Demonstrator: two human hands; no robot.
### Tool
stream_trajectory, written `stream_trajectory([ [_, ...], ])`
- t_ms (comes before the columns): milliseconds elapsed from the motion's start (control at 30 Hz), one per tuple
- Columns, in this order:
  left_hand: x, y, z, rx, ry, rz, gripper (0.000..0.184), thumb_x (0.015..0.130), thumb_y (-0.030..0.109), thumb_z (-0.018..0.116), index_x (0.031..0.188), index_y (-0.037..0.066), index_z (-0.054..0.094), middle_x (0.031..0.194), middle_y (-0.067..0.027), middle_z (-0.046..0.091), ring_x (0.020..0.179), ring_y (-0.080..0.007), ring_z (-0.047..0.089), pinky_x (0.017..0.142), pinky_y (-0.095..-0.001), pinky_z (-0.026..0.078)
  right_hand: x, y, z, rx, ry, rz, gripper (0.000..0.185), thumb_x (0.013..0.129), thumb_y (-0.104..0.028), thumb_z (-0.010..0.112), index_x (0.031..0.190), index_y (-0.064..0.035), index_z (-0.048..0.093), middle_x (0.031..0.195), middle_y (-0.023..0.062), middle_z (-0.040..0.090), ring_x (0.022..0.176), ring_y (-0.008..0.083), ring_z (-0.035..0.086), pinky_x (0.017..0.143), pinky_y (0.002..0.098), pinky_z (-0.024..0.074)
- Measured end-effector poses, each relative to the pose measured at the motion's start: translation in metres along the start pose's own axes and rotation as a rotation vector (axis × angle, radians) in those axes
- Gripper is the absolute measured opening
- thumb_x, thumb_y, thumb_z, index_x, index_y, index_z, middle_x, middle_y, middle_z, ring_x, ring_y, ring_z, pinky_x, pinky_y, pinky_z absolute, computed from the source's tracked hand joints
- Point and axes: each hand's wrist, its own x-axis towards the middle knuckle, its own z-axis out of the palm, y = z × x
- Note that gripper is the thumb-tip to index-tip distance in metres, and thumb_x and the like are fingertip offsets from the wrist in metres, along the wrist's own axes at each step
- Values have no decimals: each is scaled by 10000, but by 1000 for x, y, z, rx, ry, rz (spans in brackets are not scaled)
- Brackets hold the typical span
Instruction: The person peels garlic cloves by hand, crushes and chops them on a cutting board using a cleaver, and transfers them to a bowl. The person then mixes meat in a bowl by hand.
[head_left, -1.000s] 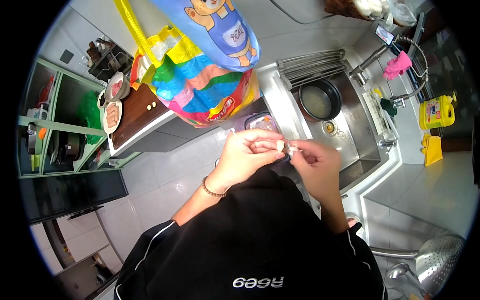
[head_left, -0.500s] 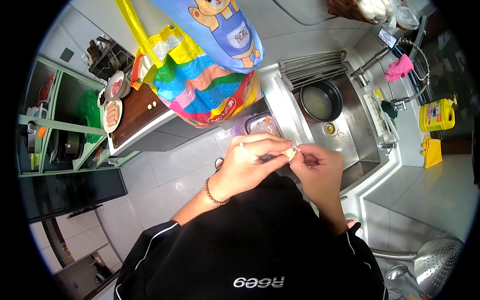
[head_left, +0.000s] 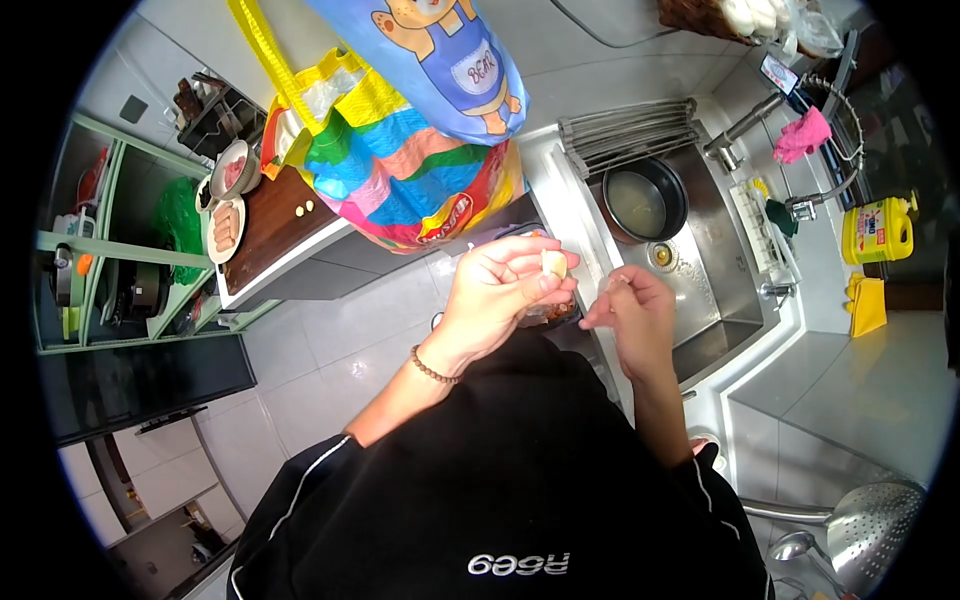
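Observation:
A pale garlic clove sits between the thumb and fingers of my left hand, which wears a beaded bracelet. To its right, apart from the clove, my right hand is closed in a pinch; whatever is between its fingertips is too small to make out. Beneath my hands is a lined bin with scraps, partly hidden by my left hand. Two small pale cloves lie on the brown board at the left.
On the right, a steel sink holds a dark pot of cloudy liquid. A striped bag stands on the counter ahead. Beside the board are a plate of sausages and a bowl of meat. A skimmer lies lower right.
My hands have come apart: the left moved up and left with the clove, and the right drew away to the right. More of the bin's contents show between them.

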Motion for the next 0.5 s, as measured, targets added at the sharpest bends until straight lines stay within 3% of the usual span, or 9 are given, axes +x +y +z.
stream_trajectory([
  [67,4,-4,-7,220,-8,48,328,901,-100,667,1215,-27,614,1147,-198,705,999,-220,717,881,-360,618,5,1,-7,-613,2,-99,106,954,-45,539,971,17,623,780,157,689,612,234,676,606,359,555],
  [100,5,-4,-8,328,-8,35,288,890,-93,688,1165,-30,628,1134,-173,711,980,-174,715,856,-308,609,7,1,-10,-922,5,-145,111,952,-52,538,989,4,626,789,162,686,623,268,680,618,392,548],
  [200,3,2,-1,631,15,-108,246,879,-71,717,1115,-39,658,1101,-128,719,940,-131,713,818,-251,589,6,-2,-15,-1255,-76,-410,133,957,-84,534,1023,-34,637,869,166,678,759,378,671,701,459,513],
  [233,4,2,3,662,9,-94,229,878,-64,723,1099,-44,667,1081,-110,719,926,-122,712,808,-239,583,3,-6,-13,-1167,-110,-392,182,974,-94,515,1075,-23,649,939,169,696,873,437,638,768,475,506],
  [333,4,5,11,731,6,-79,191,882,-42,731,1069,-54,692,1027,-63,716,889,-100,708,783,-211,569,-2,-20,-7,-1040,-95,-538,194,955,-66,592,1117,2,673,918,172,717,801,355,704,705,385,523],
  [433,2,9,18,775,-3,-85,192,894,-16,730,1081,-51,707,986,-36,711,856,-83,694,761,-204,557,-12,-32,0,-798,-197,-442,202,957,-86,606,1115,17,675,917,186,707,798,343,701,691,392,534],
  [500,1,11,21,839,-46,-36,214,896,1,735,1104,-43,712,959,-36,711,822,-69,680,731,-205,547,-11,-30,-1,-805,-176,-506,186,942,-75,635,1093,23,683,902,185,707,769,315,705,668,367,532],
])
